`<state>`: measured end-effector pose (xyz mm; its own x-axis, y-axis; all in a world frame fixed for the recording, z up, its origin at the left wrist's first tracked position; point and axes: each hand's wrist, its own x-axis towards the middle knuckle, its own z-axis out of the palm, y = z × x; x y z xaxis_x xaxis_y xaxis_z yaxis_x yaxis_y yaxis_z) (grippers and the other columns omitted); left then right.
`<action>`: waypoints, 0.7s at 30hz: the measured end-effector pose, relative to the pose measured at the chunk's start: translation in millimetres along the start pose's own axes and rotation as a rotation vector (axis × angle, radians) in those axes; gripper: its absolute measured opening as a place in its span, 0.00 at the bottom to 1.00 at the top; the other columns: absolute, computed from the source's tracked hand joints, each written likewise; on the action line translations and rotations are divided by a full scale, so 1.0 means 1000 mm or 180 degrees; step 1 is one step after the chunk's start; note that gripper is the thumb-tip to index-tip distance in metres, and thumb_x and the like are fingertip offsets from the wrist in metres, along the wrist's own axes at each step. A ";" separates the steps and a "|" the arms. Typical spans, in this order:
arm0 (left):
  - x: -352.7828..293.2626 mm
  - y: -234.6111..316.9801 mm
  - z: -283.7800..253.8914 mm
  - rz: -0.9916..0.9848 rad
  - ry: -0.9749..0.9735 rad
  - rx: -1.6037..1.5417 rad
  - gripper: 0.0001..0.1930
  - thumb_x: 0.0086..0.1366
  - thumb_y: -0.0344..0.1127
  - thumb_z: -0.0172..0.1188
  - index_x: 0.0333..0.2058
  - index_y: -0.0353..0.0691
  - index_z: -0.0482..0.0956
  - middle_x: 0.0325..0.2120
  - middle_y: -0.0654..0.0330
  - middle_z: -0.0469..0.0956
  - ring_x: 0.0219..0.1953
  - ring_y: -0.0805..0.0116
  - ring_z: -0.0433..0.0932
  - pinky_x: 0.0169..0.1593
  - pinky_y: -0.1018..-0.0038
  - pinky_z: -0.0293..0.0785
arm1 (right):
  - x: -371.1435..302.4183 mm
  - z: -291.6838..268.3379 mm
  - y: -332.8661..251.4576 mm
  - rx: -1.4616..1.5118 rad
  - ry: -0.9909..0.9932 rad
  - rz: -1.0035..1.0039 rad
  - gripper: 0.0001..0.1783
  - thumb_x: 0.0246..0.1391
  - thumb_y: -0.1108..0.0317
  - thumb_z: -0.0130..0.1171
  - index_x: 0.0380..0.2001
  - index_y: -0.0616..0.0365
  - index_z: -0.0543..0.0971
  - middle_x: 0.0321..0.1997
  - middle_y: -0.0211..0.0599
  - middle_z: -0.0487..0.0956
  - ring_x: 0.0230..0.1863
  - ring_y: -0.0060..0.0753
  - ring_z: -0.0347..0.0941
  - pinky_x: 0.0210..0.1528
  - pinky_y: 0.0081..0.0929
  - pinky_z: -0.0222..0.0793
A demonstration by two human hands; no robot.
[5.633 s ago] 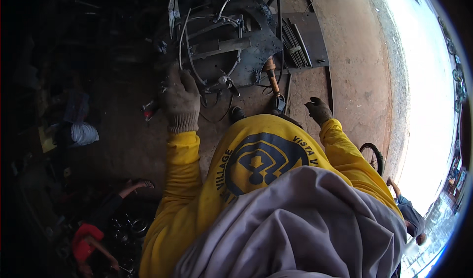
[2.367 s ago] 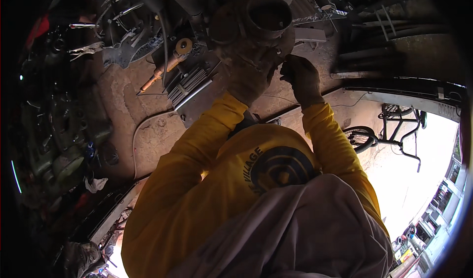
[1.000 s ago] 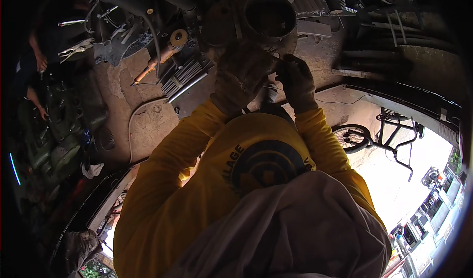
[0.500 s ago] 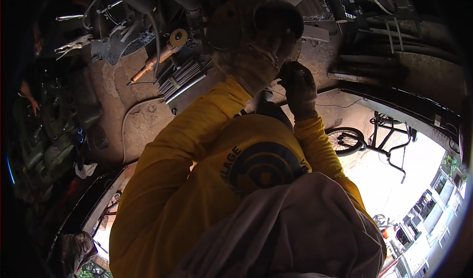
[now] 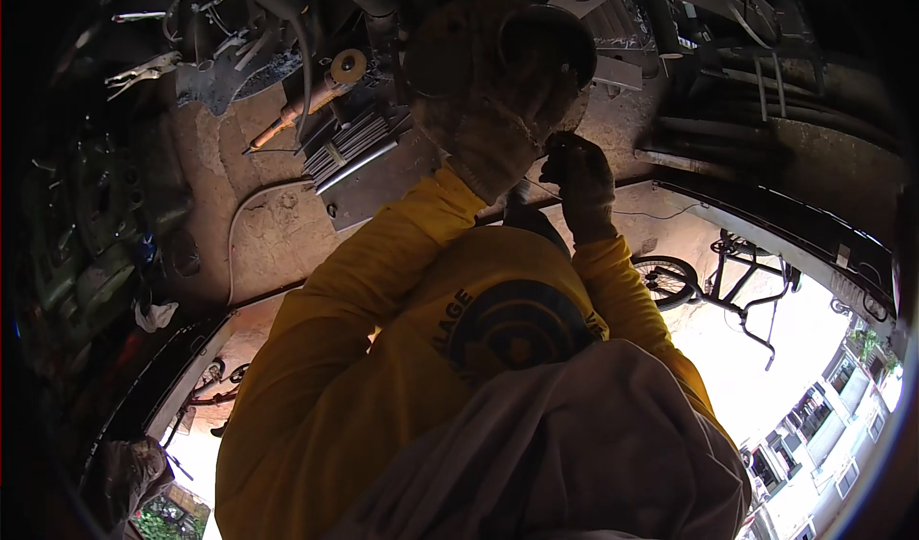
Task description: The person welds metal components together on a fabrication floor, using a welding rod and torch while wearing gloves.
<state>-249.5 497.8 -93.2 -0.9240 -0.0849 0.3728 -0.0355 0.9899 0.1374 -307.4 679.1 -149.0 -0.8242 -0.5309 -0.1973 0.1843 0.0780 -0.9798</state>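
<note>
At the top centre is a dark, round metal part with a wide ring-shaped opening [image 5: 586, 50] and a rounded disc-like side [image 5: 438, 56]. My left hand [image 5: 503, 133], in a worn work glove, is closed on its near side, fingers reaching up toward the opening. Just right of it, my right hand [image 5: 584, 181], in a dark glove, has its fingers curled together against the part's lower right edge. Shadow hides whatever may be between those fingertips. A thin dark wire [image 5: 651, 216] runs off to the right behind that hand.
Left of the part lie a grinder with a round disc [image 5: 321, 98], a bundle of thin metal rods [image 5: 347, 149], locking pliers [image 5: 144, 73] and a hose [image 5: 235, 224]. Metal plates [image 5: 617, 73] and dark bars [image 5: 728, 133] are at upper right. A bicycle [image 5: 732, 281] stands at right.
The whole view has shifted slightly, showing more of a red bicycle at lower left. Both hands stay at the round metal part, with the right hand a little lower in the picture.
</note>
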 end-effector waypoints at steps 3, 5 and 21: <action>0.001 0.005 -0.006 -0.0129 -0.0011 -0.0050 0.34 0.63 0.50 0.57 0.66 0.47 0.62 0.68 0.57 0.58 0.71 0.52 0.53 0.70 0.53 0.54 | -0.002 0.003 -0.009 0.0335 0.0050 0.0354 0.16 0.67 0.66 0.48 0.52 0.64 0.74 0.40 0.41 0.82 0.36 0.27 0.79 0.39 0.25 0.78; 0.003 0.002 -0.012 -0.0128 -0.0048 -0.0240 0.36 0.62 0.51 0.58 0.66 0.47 0.62 0.68 0.57 0.58 0.71 0.52 0.52 0.70 0.53 0.53 | -0.003 0.006 -0.012 0.0369 0.0067 0.0433 0.14 0.67 0.69 0.47 0.50 0.63 0.76 0.40 0.41 0.82 0.37 0.26 0.79 0.41 0.24 0.77; 0.002 0.000 0.004 -0.0055 0.0008 0.0044 0.35 0.59 0.53 0.60 0.63 0.46 0.67 0.63 0.56 0.65 0.66 0.52 0.60 0.65 0.51 0.59 | 0.001 0.018 -0.007 -0.0562 0.0427 -0.0501 0.21 0.69 0.64 0.47 0.60 0.60 0.67 0.49 0.45 0.78 0.48 0.31 0.78 0.49 0.27 0.76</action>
<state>-252.7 497.9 -95.9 -0.9222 -0.1023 0.3729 -0.0567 0.9897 0.1313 -299.6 662.6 -141.2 -0.9010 -0.4325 -0.0334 -0.0381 0.1556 -0.9871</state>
